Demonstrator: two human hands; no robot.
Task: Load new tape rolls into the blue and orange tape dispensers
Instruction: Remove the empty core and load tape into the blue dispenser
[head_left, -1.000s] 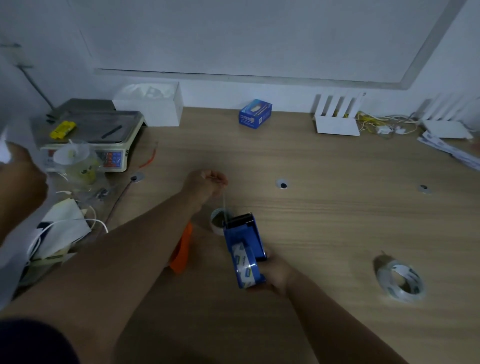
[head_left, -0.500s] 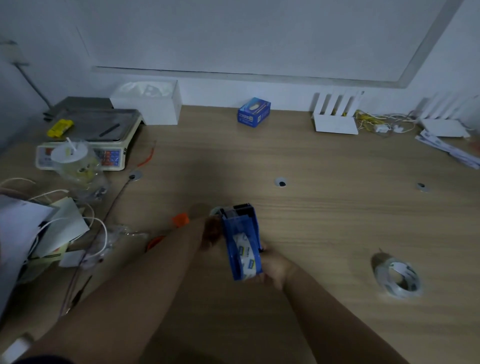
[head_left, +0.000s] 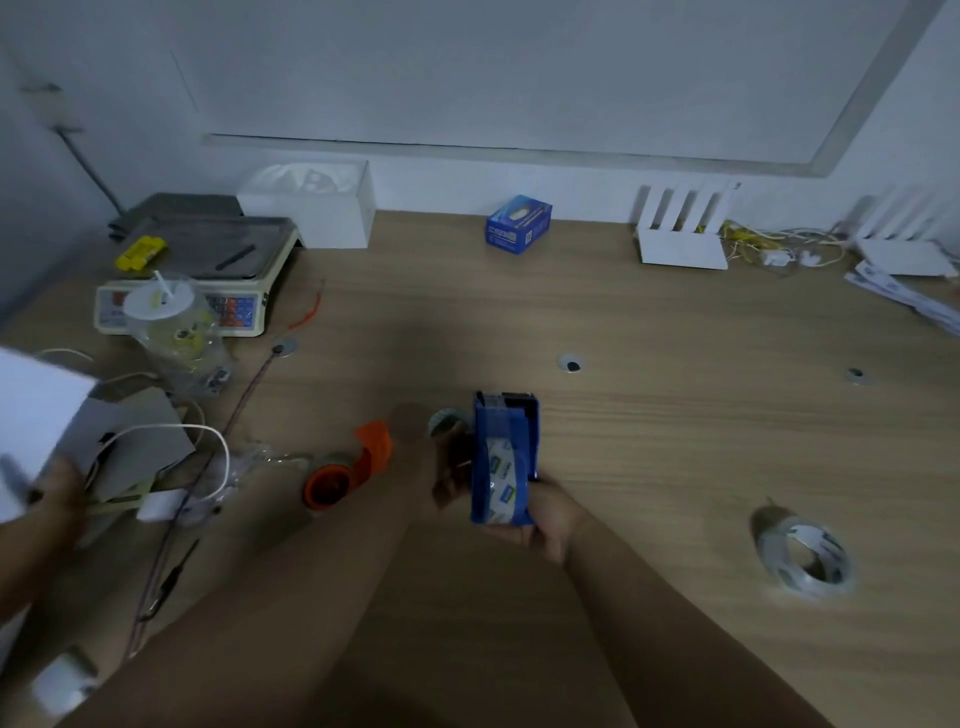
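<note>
A blue tape dispenser (head_left: 505, 457) with a clear printed tape roll inside it is held above the table's middle. My right hand (head_left: 545, 522) cups its near end from below. My left hand (head_left: 448, 470) grips its left side, fingers curled against the blue wall. The orange tape dispenser (head_left: 347, 474) lies on its side on the table just left of my left forearm, untouched. A loose clear tape roll (head_left: 802, 558) lies flat on the table to the right. A small grey ring (head_left: 442, 420), perhaps an empty core, sits right behind my left hand.
A weighing scale (head_left: 202, 275), a lidded plastic cup (head_left: 169, 327), cables and papers crowd the left side. Another person's hand (head_left: 54, 501) holds white paper at the left edge. A blue box (head_left: 518, 224) and white routers (head_left: 680, 236) stand along the back wall.
My left hand, raised behind the dispenser a second ago, has come back to its left side. The orange dispenser is uncovered. The dispenser now sits more upright.
</note>
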